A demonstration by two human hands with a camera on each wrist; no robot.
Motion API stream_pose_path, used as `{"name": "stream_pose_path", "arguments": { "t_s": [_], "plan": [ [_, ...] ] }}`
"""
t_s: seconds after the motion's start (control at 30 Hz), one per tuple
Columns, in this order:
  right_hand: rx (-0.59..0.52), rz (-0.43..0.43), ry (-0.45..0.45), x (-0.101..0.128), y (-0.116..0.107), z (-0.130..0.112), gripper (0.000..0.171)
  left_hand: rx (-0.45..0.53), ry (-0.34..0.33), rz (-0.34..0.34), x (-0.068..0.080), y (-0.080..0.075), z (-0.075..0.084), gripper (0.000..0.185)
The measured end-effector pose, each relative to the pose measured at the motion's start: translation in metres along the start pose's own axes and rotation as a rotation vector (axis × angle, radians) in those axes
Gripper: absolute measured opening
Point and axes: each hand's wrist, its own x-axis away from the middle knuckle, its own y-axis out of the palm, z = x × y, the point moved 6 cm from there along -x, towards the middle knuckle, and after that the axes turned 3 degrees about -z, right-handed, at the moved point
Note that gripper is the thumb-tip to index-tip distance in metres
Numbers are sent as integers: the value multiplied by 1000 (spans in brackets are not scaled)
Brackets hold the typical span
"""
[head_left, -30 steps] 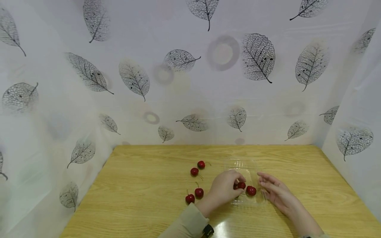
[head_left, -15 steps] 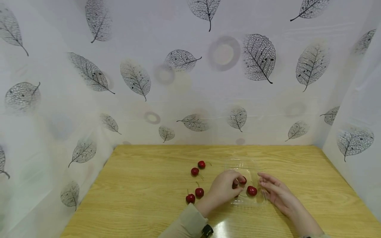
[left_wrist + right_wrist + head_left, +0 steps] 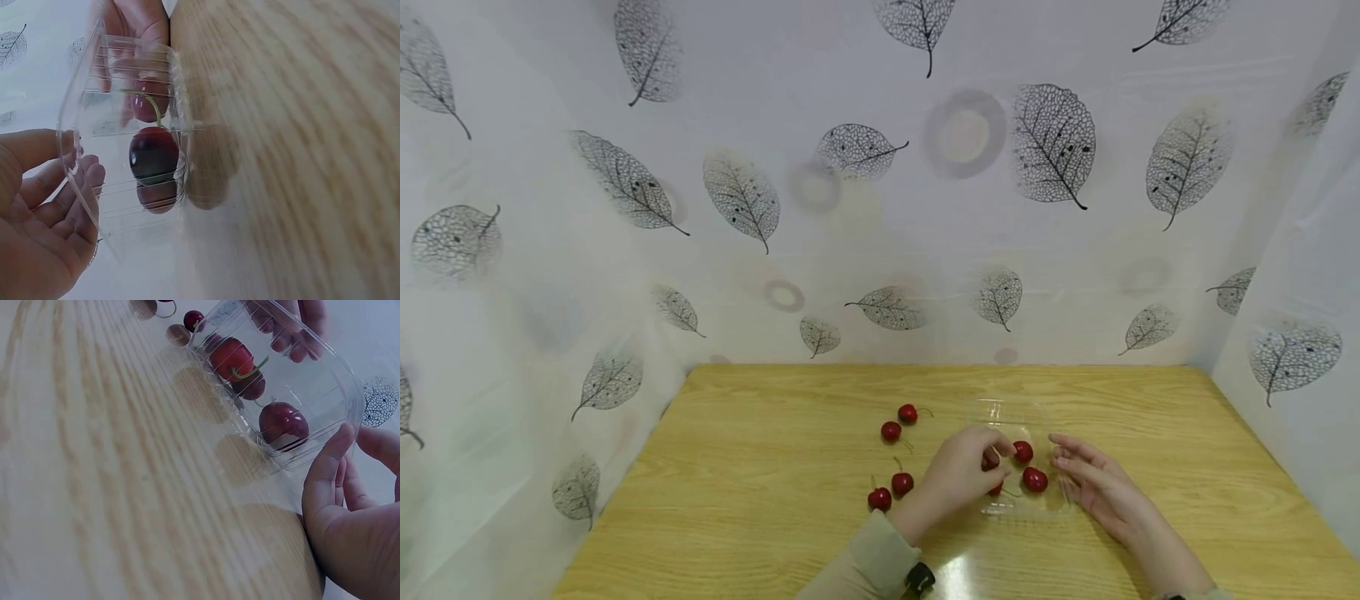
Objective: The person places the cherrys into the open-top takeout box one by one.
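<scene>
Left hand (image 3: 966,471) arches over clear container (image 3: 315,394), thumb and index apart, a cherry (image 3: 1023,452) just beside; right hand (image 3: 1105,492) touches the right side, fingers loosely extended.

Here the left grip (image 3: 966,471) is held back uppermost, its index finger (image 3: 996,438) arched forward and parted from the thumb (image 3: 992,481). And opposite, the right grip (image 3: 1101,487) is turned palm inward, its fingers (image 3: 1078,450) loosely extended! Left forearm (image 3: 861,558) and right forearm (image 3: 1172,546) are both angled inward from either side.
</scene>
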Motion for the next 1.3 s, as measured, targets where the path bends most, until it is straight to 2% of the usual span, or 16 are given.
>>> {"name": "stream_pose_path", "arguments": {
  "t_s": [0.47,0.73,1.07,1.3],
  "plan": [
    [-23,-22,-16,-1,0,0,46,64,18,5,5,-11,5,22],
    [-34,-46,-30,-1,1,-1,47,83,-4,25,9,-17,-2,21],
    [-11,-25,-11,1,4,0,45,139,-14,83,17,-34,-19,21],
    [-18,-30,-10,1,3,0,45,130,-7,170,23,-53,-28,19]
  ]
}}
